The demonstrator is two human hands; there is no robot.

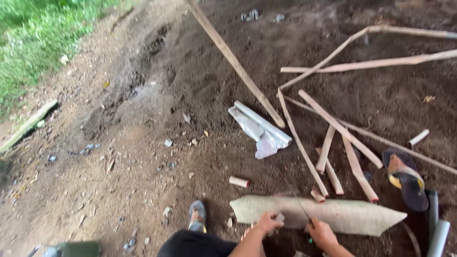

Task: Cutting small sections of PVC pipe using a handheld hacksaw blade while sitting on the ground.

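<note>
A thick pale log lies across the dirt at the bottom of the head view, pointed at its right end. My left hand grips its near edge. My right hand is closed around the handle of a thin blade that slants up across the log; the blade is blurred. My foot in a grey sandal rests just left of the log.
Several split wood strips and sticks lie scattered on the soil beyond the log. A crumpled silver sheet lies mid-ground. A loose sandal and grey pipes sit at right. A small cut piece lies left. Grass borders the far left.
</note>
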